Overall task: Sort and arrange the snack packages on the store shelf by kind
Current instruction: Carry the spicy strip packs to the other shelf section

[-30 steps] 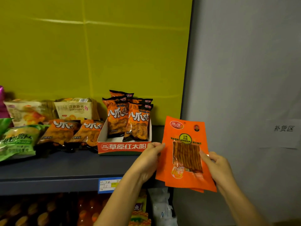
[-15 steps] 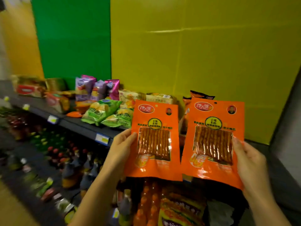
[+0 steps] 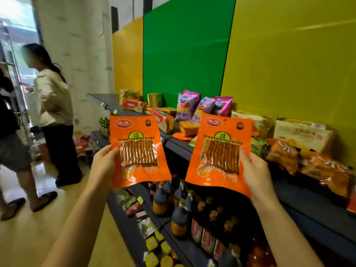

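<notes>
I hold two matching orange snack packs with clear windows showing brown sticks. My left hand (image 3: 104, 162) grips the left orange pack (image 3: 137, 149) by its left edge. My right hand (image 3: 254, 172) grips the right orange pack (image 3: 219, 151) by its right edge. Both packs are upright, side by side and apart, in front of the dark shelf (image 3: 300, 201). On that shelf lie purple and pink chip bags (image 3: 200, 107), orange-brown crisp bags (image 3: 308, 160), red boxes (image 3: 161, 117) and pale bread packs (image 3: 302, 133).
Dark sauce bottles (image 3: 179, 214) and small packets (image 3: 146, 226) fill the lower shelves. Two people (image 3: 54, 105) stand at the left near a doorway. Green and yellow panels back the shelf. Wooden floor lies at the lower left.
One second ago both hands held the packs stacked together; they have since been split, one in each hand. My view has swung left along the shelf, bringing the people into sight.
</notes>
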`<action>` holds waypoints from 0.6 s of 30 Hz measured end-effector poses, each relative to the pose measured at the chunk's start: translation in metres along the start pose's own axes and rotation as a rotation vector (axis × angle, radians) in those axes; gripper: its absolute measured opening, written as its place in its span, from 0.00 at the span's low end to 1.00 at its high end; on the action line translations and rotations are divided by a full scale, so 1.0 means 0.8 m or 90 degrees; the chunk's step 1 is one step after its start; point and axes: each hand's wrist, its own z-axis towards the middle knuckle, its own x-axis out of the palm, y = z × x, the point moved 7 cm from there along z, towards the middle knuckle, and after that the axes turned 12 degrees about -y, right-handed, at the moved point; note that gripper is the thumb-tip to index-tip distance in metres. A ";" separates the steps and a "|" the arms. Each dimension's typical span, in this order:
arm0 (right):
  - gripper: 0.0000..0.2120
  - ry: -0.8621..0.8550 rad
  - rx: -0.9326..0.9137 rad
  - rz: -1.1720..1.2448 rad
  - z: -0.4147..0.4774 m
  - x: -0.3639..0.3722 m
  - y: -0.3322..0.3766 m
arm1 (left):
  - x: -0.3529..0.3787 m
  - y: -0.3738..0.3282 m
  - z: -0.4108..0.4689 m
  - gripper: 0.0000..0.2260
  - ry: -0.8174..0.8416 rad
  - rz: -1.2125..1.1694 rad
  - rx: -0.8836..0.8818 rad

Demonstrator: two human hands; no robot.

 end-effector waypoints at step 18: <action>0.20 -0.093 -0.077 -0.116 0.131 0.338 0.043 | 0.012 -0.010 0.364 0.11 0.039 0.041 0.026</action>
